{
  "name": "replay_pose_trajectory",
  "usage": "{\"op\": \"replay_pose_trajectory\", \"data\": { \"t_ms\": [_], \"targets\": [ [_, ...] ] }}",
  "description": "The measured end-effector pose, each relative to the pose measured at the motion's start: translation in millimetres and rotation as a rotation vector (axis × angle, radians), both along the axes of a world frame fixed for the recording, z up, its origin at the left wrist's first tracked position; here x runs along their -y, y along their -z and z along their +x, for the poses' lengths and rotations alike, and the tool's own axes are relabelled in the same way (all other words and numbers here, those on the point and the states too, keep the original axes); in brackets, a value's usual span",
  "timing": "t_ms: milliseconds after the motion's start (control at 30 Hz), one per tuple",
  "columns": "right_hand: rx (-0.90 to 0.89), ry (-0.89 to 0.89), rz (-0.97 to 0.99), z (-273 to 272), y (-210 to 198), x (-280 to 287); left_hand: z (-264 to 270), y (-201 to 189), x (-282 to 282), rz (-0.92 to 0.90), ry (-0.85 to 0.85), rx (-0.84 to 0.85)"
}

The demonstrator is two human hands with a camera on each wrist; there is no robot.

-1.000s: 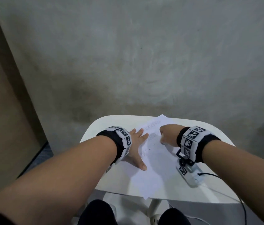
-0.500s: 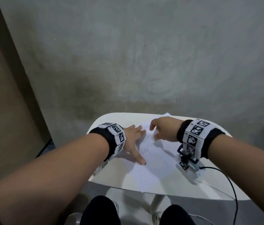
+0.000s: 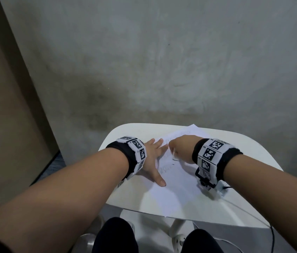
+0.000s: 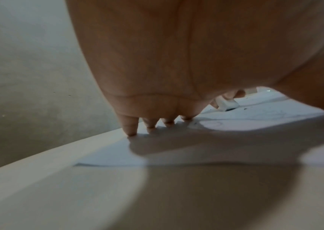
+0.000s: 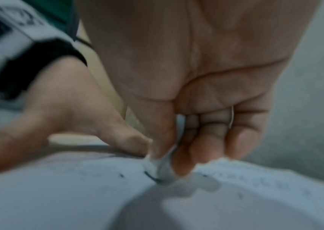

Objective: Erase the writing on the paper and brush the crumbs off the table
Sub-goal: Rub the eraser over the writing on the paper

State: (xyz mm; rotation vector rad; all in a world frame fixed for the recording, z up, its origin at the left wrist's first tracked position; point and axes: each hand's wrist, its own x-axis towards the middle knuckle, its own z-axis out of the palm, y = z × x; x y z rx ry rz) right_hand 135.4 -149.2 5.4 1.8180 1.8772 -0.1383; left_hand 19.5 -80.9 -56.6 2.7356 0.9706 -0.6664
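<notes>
A white sheet of paper [image 3: 178,178] with faint pencil writing lies on a small white table [image 3: 239,157]. My left hand [image 3: 153,157] lies flat with spread fingers on the paper's left edge and presses it down. My right hand [image 3: 178,147] pinches a white eraser [image 5: 162,169] between thumb and fingers, with its tip on the paper [image 5: 78,186] among dark crumbs. In the left wrist view the eraser [image 4: 227,104] shows beyond my fingertips [image 4: 130,129], which touch the sheet [image 4: 236,118].
The table is small and rounded, with its edges close on all sides. A grey concrete wall [image 3: 162,61] rises right behind it. A brown panel [image 3: 3,106] stands at the left. A black cable [image 3: 272,232] hangs off the table's right front. My knees [image 3: 116,236] sit under the front edge.
My right hand with the eraser has shifted left across the upper part of the paper, toward my left hand. The left hand stays pressed on the sheet.
</notes>
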Motion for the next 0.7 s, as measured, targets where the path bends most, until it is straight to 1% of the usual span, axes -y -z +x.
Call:
{"op": "replay_pose_trajectory", "data": {
  "t_ms": [33, 67, 133, 167, 200, 267, 300, 333, 400, 433, 467, 533, 567, 600, 700],
  "targets": [
    [0.057, 0.001, -0.013, -2, 2, -2, -1, -1, 2, -0.002, -0.002, 0.006],
    [0.059, -0.020, -0.039, -10, 3, -1, -1, -3, 3, -0.011, -0.014, 0.018],
    [-0.036, -0.107, -0.069, -19, 8, 4, -2, -4, 4, -0.036, -0.067, 0.030],
    [-0.085, -0.104, -0.052, -17, 8, 5, -2, -4, 3, -0.034, -0.066, 0.030],
    [-0.098, -0.077, -0.028, -10, 6, 3, -2, -3, 3, -0.021, -0.041, 0.023],
    [-0.039, 0.008, 0.038, 3, 3, -1, -1, 1, 0, -0.009, -0.004, 0.008],
    [-0.011, 0.015, 0.049, 5, 5, -2, -1, 2, -1, -0.014, -0.006, 0.012],
    [-0.015, -0.004, 0.031, -1, 7, 0, -2, 2, -1, -0.018, -0.012, 0.016],
    [-0.106, -0.058, -0.003, -12, 11, 6, -2, 2, 1, -0.021, -0.037, 0.026],
    [-0.124, -0.059, -0.017, -12, 11, 5, -2, 2, 0, -0.020, -0.032, 0.035],
    [-0.104, -0.041, -0.019, -8, 11, 1, -1, 2, 0, -0.017, -0.014, 0.038],
    [0.005, 0.031, 0.012, -1, 5, -7, 0, 4, -4, -0.006, 0.008, 0.008],
    [0.045, 0.038, 0.013, -1, 6, -8, 0, 5, -4, -0.013, 0.005, 0.007],
    [0.034, 0.015, 0.004, -6, 8, -6, -1, 5, -4, -0.022, 0.002, 0.018],
    [-0.110, -0.071, -0.016, -13, 10, 5, -2, 7, -5, -0.024, -0.018, 0.025]
  ]
}}
